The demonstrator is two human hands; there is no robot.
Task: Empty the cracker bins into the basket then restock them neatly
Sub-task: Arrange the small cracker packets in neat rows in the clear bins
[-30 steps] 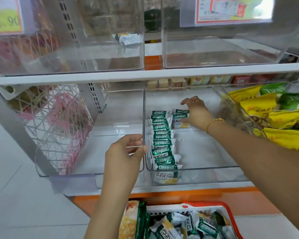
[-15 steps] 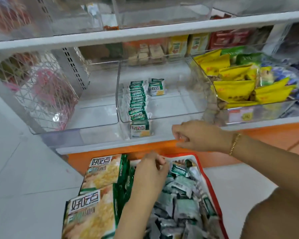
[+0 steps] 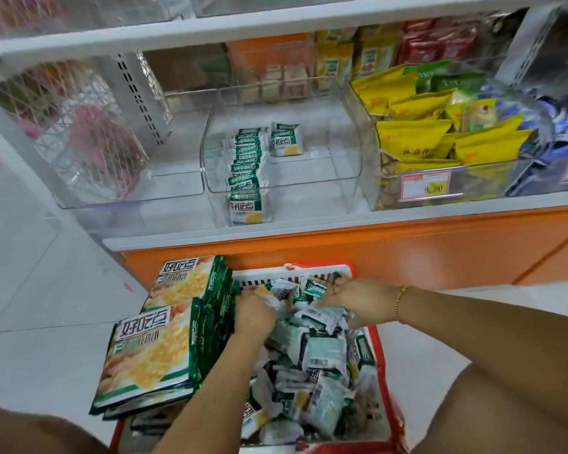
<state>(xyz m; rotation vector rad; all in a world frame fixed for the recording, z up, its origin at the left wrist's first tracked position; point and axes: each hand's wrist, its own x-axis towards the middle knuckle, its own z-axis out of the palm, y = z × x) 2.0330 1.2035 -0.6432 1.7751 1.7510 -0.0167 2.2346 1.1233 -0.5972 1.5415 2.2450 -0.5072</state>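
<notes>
A red basket (image 3: 382,355) on the floor holds a heap of small green-and-white cracker packs (image 3: 322,352). Both hands are down in that heap at the basket's far end. My left hand (image 3: 254,314) has its fingers curled among the packs. My right hand (image 3: 358,301) grips small packs near the far rim. On the shelf above, the middle clear bin (image 3: 341,132) holds a neat front-to-back row of cracker packs (image 3: 246,162) along its left side, plus one pack (image 3: 284,139) beside the row at the back. The left clear bin (image 3: 177,178) holds nothing.
Large green cracker bags (image 3: 158,335) are stacked at the basket's left side. A bin of yellow snack bags (image 3: 440,139) with a price tag (image 3: 427,186) stands to the right. A wire rack (image 3: 66,132) is at left, the orange shelf base (image 3: 407,250) behind the basket.
Both hands left the shelf bin and came down into the basket's heap of packs. My view tilted down from the shelf toward the basket.
</notes>
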